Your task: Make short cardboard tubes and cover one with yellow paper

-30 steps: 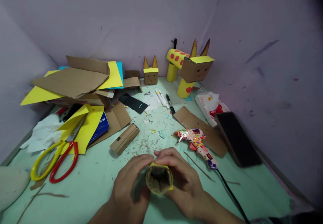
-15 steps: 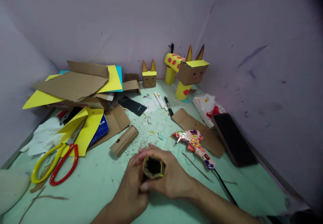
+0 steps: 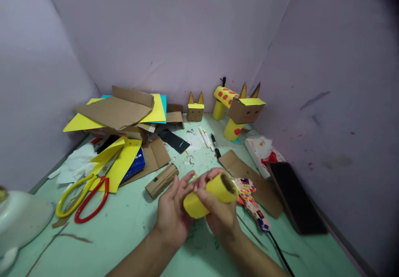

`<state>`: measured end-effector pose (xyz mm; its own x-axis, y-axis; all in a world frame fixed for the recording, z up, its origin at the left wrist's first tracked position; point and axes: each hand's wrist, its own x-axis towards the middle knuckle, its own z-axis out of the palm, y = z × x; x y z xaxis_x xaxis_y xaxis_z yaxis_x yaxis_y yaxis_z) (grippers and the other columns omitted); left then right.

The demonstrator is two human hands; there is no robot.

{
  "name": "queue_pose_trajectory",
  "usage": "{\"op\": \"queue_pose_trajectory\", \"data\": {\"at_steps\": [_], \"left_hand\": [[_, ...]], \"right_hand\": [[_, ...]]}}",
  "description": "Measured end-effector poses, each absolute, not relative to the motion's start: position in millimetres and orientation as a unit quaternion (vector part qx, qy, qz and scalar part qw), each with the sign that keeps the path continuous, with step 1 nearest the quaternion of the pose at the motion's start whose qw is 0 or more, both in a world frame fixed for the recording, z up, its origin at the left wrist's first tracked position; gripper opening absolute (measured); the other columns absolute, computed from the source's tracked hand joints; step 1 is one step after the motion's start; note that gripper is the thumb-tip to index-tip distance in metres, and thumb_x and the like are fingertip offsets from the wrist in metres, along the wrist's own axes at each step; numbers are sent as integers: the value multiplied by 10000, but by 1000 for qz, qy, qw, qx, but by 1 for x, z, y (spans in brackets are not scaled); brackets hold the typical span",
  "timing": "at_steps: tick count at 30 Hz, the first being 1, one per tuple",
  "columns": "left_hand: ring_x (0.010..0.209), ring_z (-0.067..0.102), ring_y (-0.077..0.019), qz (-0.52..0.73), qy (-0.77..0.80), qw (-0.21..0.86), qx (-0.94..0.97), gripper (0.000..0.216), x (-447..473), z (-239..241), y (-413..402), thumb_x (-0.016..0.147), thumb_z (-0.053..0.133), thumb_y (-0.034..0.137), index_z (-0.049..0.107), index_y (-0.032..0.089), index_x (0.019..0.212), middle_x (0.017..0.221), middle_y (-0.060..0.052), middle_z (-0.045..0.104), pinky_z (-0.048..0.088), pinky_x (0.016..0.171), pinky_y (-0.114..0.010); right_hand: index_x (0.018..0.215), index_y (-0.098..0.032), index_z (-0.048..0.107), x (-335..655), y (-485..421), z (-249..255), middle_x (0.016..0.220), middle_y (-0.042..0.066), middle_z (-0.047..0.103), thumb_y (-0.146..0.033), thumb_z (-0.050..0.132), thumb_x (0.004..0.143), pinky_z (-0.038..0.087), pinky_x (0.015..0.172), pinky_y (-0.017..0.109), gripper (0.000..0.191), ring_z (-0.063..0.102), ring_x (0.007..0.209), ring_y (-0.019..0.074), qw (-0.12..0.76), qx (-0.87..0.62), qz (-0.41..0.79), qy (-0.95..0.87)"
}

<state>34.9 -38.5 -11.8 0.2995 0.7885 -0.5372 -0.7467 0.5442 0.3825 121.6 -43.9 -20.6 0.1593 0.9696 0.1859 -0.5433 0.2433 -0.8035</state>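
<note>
A short yellow paper-covered cardboard tube (image 3: 207,198) is held tilted above the table, its hollow brown end turned up to the right. My right hand (image 3: 222,221) is closed around it, with the thumb along the near side. My left hand (image 3: 171,216) is beside the tube's lower left end, palm turned up and fingers apart; whether its fingertips touch the tube is hidden. Just right of my hands lies a patterned glue gun (image 3: 249,198), partly covered by the tube. A folded brown cardboard piece (image 3: 162,180) rests to the left of them.
Scissors (image 3: 90,194) with yellow and red handles lie left, by yellow paper (image 3: 131,156). Stacked cardboard (image 3: 118,108) stands behind. A spotted paper animal (image 3: 246,110) and a small eared box head (image 3: 195,112) stand at the back. A phone (image 3: 296,198) lies right, near markers (image 3: 205,137).
The tube has tipped from pointing its open end at me to lying slanted, showing its yellow side. My left hand has loosened from around it. The camera view has shifted.
</note>
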Motion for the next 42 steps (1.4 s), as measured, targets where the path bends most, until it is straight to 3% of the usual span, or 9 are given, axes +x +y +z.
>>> {"op": "queue_pose_trajectory", "data": {"at_steps": [7, 12, 16, 19, 23, 28, 31, 35, 42], "left_hand": [[1003, 648, -222, 464, 327, 823, 2, 362, 36, -24, -43, 906, 413, 386, 620, 109, 1015, 986, -87, 702, 467, 926, -320], [995, 644, -247, 455, 340, 820, 65, 374, 37, -20, -43, 906, 393, 389, 612, 103, 1008, 989, -113, 694, 469, 901, -356], [1032, 613, -225, 488, 371, 770, 175, 331, 31, -18, -40, 855, 526, 349, 563, 145, 1114, 1007, -83, 692, 450, 893, -323], [1022, 601, -210, 505, 398, 719, 263, 378, 25, -19, -39, 804, 601, 370, 557, 162, 1117, 1043, -66, 680, 447, 855, -285], [905, 614, -196, 476, 444, 671, 357, 369, 20, -23, -39, 775, 613, 435, 584, 157, 1016, 1013, -67, 674, 457, 762, -276], [834, 614, -226, 411, 485, 607, 477, 384, 20, -24, -39, 590, 766, 262, 631, 151, 933, 898, -54, 696, 452, 726, -296], [852, 626, -247, 377, 496, 590, 514, 359, 21, -25, -37, 590, 717, 175, 647, 138, 940, 915, -68, 712, 459, 746, -314], [895, 635, -270, 360, 481, 587, 542, 395, 17, -29, -33, 641, 661, 244, 609, 117, 1011, 973, -96, 705, 486, 766, -342], [1128, 548, -253, 335, 492, 516, 616, 513, 19, -31, -37, 701, 615, 187, 528, 156, 1205, 1200, -86, 627, 385, 986, -347]], "right_hand": [[774, -242, 470, 110, -52, -33, 641, -50, 525, -252, 705, 714, 469, 652, 321, 243, 533, 619, 150, 653, -327, 531, -429], [757, -241, 493, 113, -49, -36, 626, -57, 551, -248, 750, 684, 474, 672, 313, 267, 564, 646, 151, 674, -302, 549, -390], [782, -243, 527, 129, -35, -26, 626, -68, 596, -283, 844, 568, 516, 652, 302, 384, 603, 606, 143, 678, -293, 636, -222], [773, -227, 547, 140, -23, -20, 645, -52, 613, -385, 840, 568, 543, 638, 307, 390, 617, 597, 145, 664, -314, 666, -128], [725, -207, 554, 141, -17, -25, 626, -30, 614, -469, 850, 514, 557, 622, 334, 448, 626, 600, 164, 642, -331, 680, -125], [775, -211, 567, 132, -21, -40, 674, -40, 630, -490, 855, 491, 540, 615, 281, 490, 635, 648, 154, 654, -356, 648, -163], [781, -191, 593, 130, -24, -46, 683, -13, 645, -449, 848, 539, 524, 610, 275, 436, 627, 652, 157, 641, -368, 641, -207], [824, -166, 634, 133, -25, -47, 795, 44, 677, -365, 856, 551, 520, 661, 303, 405, 635, 713, 178, 611, -367, 646, -274], [849, -214, 572, 135, -28, -34, 735, -18, 628, -276, 831, 535, 491, 617, 279, 411, 590, 649, 147, 608, -339, 618, -365]]}}
